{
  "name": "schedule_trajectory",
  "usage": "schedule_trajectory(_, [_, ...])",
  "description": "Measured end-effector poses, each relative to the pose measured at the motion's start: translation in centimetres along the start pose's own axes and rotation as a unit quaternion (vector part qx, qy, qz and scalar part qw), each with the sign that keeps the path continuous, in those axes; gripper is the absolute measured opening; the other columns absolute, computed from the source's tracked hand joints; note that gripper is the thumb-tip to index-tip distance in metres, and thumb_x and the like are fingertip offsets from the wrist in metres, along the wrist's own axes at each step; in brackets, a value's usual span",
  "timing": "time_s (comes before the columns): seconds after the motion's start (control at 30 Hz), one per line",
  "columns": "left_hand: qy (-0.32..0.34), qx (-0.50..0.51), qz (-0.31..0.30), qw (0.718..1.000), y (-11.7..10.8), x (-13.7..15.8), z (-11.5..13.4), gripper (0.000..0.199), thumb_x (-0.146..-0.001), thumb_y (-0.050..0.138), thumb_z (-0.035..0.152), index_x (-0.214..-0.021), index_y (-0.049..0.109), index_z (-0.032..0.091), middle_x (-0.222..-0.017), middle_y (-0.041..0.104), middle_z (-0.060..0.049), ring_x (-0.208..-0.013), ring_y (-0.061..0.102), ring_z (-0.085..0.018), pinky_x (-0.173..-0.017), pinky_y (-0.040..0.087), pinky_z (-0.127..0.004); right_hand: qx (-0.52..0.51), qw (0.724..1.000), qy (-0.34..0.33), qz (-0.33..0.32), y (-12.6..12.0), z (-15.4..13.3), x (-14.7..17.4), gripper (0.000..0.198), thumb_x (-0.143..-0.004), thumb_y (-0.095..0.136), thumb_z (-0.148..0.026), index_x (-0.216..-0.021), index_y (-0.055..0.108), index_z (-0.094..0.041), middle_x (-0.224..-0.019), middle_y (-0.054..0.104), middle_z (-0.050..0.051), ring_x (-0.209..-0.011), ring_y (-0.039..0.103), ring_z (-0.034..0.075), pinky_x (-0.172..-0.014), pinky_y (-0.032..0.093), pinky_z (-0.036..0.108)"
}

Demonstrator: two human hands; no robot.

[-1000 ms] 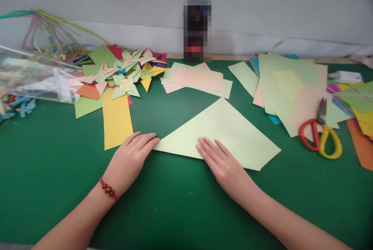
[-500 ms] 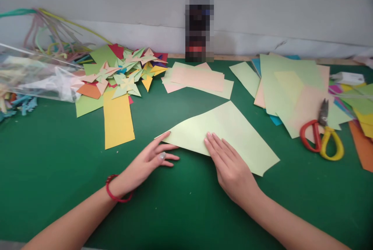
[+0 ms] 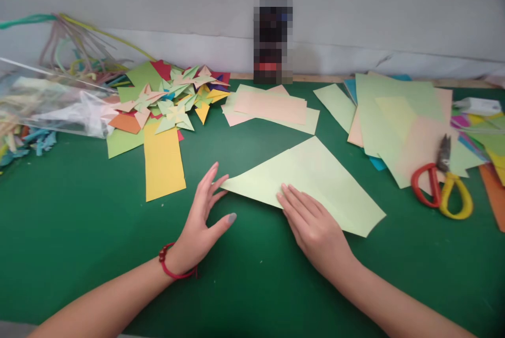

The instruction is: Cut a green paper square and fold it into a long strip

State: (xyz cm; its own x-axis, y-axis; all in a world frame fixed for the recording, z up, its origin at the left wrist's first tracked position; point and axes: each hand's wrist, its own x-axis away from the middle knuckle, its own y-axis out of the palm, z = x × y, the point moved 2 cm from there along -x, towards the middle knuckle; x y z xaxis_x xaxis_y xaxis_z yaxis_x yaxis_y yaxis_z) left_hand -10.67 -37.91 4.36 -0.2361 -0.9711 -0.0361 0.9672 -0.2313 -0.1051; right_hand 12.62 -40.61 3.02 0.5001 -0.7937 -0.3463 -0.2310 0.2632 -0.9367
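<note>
A pale green sheet of paper (image 3: 311, 170), folded to a narrow point at its left, lies on the green tabletop (image 3: 252, 285) in front of me. My right hand (image 3: 313, 225) rests flat on the paper's near edge, its fingers straight and side by side. By the left tip is my left hand (image 3: 205, 217), fingers stretched and thumb spread away from them. Its fingertips meet or overlap that tip; whether they touch it I cannot tell. Nothing is gripped in either hand.
A yellow strip (image 3: 164, 162) and a pile of folded paper stars (image 3: 175, 112) lie at the left, beside a clear plastic bag (image 3: 59, 106). Cut sheets (image 3: 272, 106) lie behind. Red-and-yellow-handled scissors (image 3: 444, 185) overlap a paper stack (image 3: 394, 117) at the right.
My left hand has turned, with its fingers now pointing up and its thumb spread toward the right. The paper's far edge looks straighter and flatter. My right hand stays on the sheet.
</note>
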Motion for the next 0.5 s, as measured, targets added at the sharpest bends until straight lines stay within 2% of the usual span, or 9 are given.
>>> schedule_trajectory(0.07, [0.063,-0.061,-0.006,0.996,0.1,0.5,0.3,0.052,-0.082,0.059,0.02,-0.13,0.044,0.032,-0.139,0.04,-0.006,-0.124,0.044,-0.025,-0.1,0.042,-0.039,-0.014,0.999,0.026,0.03,-0.4,0.2,-0.1,0.045,-0.083,0.051,-0.004,-0.128,0.048,-0.008,-0.128,0.055,0.013,-0.122,0.048,0.022,-0.097,0.046,0.038])
schedule_trajectory(0.13, [0.057,-0.072,-0.113,0.989,0.7,1.0,0.5,0.039,-0.082,0.059,0.019,-0.12,0.054,0.03,-0.113,0.06,-0.005,-0.106,0.056,-0.02,-0.093,0.046,-0.035,-0.03,0.998,0.041,0.049,-0.8,0.3,-0.3,0.048,-0.083,0.051,-0.004,-0.131,0.046,-0.008,-0.126,0.057,0.012,-0.122,0.049,0.02,-0.099,0.045,0.038])
schedule_trajectory(0.2, [-0.054,0.0,-0.201,0.978,1.3,1.3,0.3,0.047,-0.084,0.059,0.026,-0.129,0.047,0.028,-0.109,0.064,-0.007,-0.098,0.061,-0.019,-0.086,0.05,-0.033,-0.047,0.997,0.023,0.049,-1.1,0.1,-0.4,0.05,-0.083,0.051,-0.003,-0.132,0.044,-0.008,-0.128,0.056,0.012,-0.124,0.046,0.021,-0.102,0.042,0.041])
schedule_trajectory(0.27, [-0.152,0.076,-0.224,0.96,1.7,1.4,0.2,0.058,-0.081,0.062,0.039,-0.134,0.043,0.025,-0.117,0.062,-0.011,-0.1,0.061,-0.022,-0.081,0.053,-0.035,-0.067,0.997,-0.022,0.032,-1.2,-0.4,-0.5,0.049,-0.082,0.052,-0.003,-0.131,0.045,-0.007,-0.131,0.052,0.013,-0.127,0.042,0.024,-0.104,0.039,0.044])
schedule_trajectory(0.3, [-0.19,0.091,-0.224,0.952,1.8,1.4,0.3,0.055,-0.079,0.061,0.046,-0.128,0.05,0.023,-0.12,0.061,-0.011,-0.102,0.06,-0.024,-0.08,0.053,-0.036,-0.075,0.996,-0.048,0.02,-1.2,-0.7,-0.5,0.048,-0.082,0.052,-0.004,-0.13,0.046,-0.007,-0.133,0.05,0.013,-0.129,0.04,0.025,-0.104,0.038,0.046])
schedule_trajectory(0.37, [-0.251,0.06,-0.219,0.941,1.7,1.2,0.5,0.047,-0.078,0.053,0.058,-0.096,0.071,0.019,-0.112,0.065,-0.011,-0.098,0.062,-0.027,-0.077,0.053,-0.038,-0.088,0.991,-0.097,-0.009,-1.2,-1.4,-0.4,0.046,-0.083,0.051,-0.007,-0.13,0.048,-0.009,-0.135,0.047,0.012,-0.13,0.037,0.027,-0.104,0.038,0.047])
schedule_trajectory(0.4, [-0.291,0.006,-0.229,0.929,1.5,1.2,0.5,0.048,-0.08,0.048,0.059,-0.081,0.075,0.019,-0.108,0.068,-0.009,-0.101,0.06,-0.027,-0.09,0.047,-0.04,-0.091,0.989,-0.113,-0.022,-1.1,-1.7,-0.4,0.045,-0.084,0.051,-0.009,-0.129,0.049,-0.01,-0.136,0.047,0.011,-0.13,0.037,0.027,-0.104,0.039,0.047])
schedule_trajectory(0.43, [-0.315,-0.033,-0.205,0.926,1.3,1.1,0.7,0.052,-0.079,0.047,0.062,-0.07,0.075,0.02,-0.101,0.07,-0.008,-0.098,0.061,-0.028,-0.096,0.042,-0.043,-0.093,0.987,-0.125,-0.034,-1.1,-1.9,-0.5,0.043,-0.085,0.051,-0.012,-0.128,0.05,-0.011,-0.136,0.047,0.01,-0.13,0.037,0.027,-0.103,0.04,0.046])
schedule_trajectory(0.5, [-0.357,-0.07,-0.179,0.914,0.9,1.0,0.9,0.056,-0.081,0.041,0.064,-0.063,0.075,0.023,-0.093,0.073,-0.005,-0.101,0.059,-0.029,-0.105,0.032,-0.043,-0.095,0.985,-0.134,-0.048,-1.0,-2.2,-0.5,0.041,-0.086,0.051,-0.016,-0.127,0.052,-0.013,-0.135,0.048,0.01,-0.128,0.04,0.027,-0.1,0.044,0.044])
